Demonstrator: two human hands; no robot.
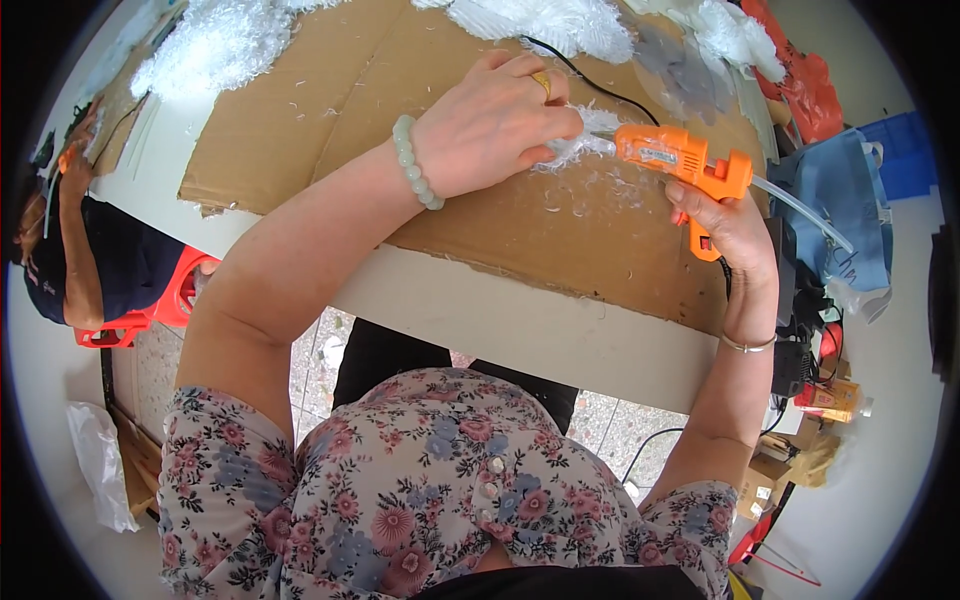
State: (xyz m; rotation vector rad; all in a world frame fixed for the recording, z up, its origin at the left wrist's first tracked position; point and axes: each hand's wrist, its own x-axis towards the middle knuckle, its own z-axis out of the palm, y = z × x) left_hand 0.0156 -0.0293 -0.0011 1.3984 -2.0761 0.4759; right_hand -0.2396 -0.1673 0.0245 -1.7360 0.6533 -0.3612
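Observation:
My right hand (738,228) is wrapped round the grip of an orange hot glue gun (662,150). A translucent glue stick (805,215) sticks out of the gun's rear, and its nozzle points left. My left hand (485,125) is closed, its fingertips pinching a white feathery piece (575,152) just off the nozzle's tip. The fingers partly hide that piece. Beneath both hands lies a brown cardboard sheet (480,235), strewn with white wisps and thin strands.
White fluffy heaps (225,50) lie along the table's far side. A black cord (600,85) runs across the cardboard. Right of the table hangs a blue bag (840,200), near a red plastic bag (800,70). Another person (100,250) sits at the left by a red stool (175,295).

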